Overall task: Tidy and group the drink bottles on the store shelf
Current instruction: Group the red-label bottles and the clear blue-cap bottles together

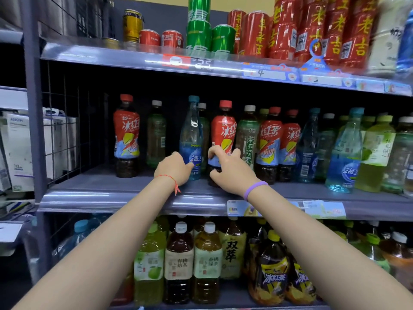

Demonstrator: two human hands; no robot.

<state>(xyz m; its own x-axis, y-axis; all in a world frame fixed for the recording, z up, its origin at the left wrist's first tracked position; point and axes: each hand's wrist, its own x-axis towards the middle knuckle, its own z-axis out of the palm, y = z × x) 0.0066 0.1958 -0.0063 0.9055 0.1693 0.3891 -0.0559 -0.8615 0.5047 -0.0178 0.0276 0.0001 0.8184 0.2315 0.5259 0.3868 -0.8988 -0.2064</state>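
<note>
left hand [176,168] centre frame, arm outstretched, fingers curled round blue bottle [191,139] | right hand [228,168] beside it, gripping red-label bottle [223,130] low

The right hand [228,168] hides the red-label iced tea bottle's [223,133] base; the far-right bottles [402,151] blur at the frame edge.

Red-labelled tea bottle [222,139], clear blue water bottle [191,139], grey shelf [111,198].

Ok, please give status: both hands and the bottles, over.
Left hand on blue bottle. Right hand on red-label tea bottle. Both upright on middle shelf. Nothing blocking.
</note>
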